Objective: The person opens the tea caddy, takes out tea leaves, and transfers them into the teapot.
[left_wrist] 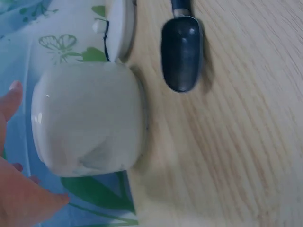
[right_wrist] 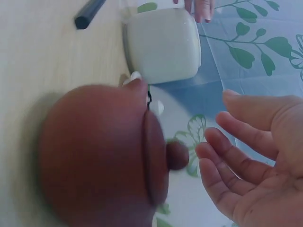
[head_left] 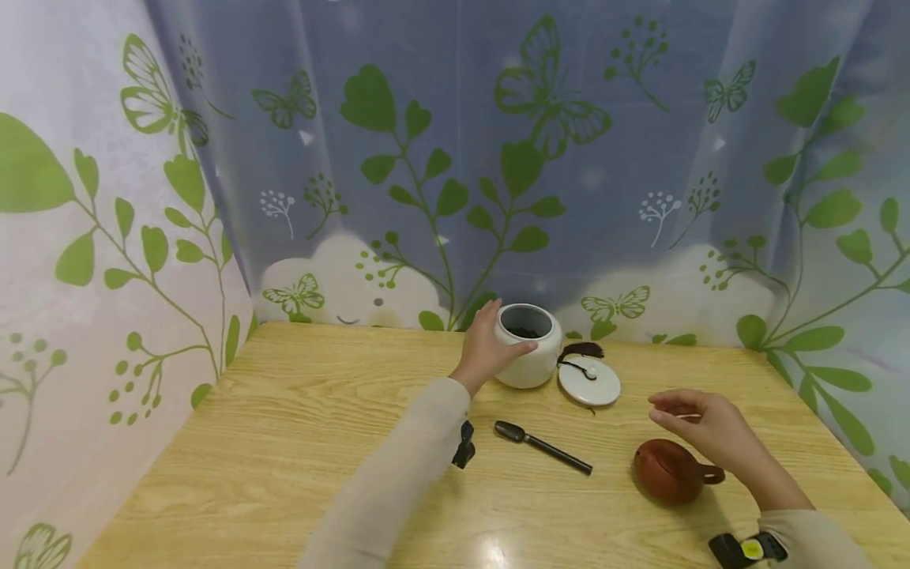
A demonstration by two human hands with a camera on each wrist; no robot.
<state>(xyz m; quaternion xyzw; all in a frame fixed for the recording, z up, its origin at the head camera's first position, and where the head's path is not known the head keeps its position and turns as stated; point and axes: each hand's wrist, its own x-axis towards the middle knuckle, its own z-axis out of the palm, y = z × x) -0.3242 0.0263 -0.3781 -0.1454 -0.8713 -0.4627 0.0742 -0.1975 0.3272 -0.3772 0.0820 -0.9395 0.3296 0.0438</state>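
A white jar [head_left: 528,367], uncovered and with dark contents inside, stands at the back of the table. My left hand [head_left: 490,345] is at its left side, thumb in front and fingers at the far side near the rim; the left wrist view shows the fingers spread beside the jar [left_wrist: 92,120]. My right hand [head_left: 714,427] hovers above a reddish-brown teapot [head_left: 668,474], fingers loosely bent with nothing between them. In the right wrist view those fingers are apart from the knobbed lid [right_wrist: 156,158] on the teapot. A black scoop [head_left: 543,449] lies between the hands.
The jar's white lid [head_left: 590,382], with a dark cord and tassel [head_left: 584,349], lies flat right of the jar. Behind the wooden table [head_left: 306,450] hangs a blue curtain [head_left: 455,118] printed with leaves and butterflies, close to the jar.
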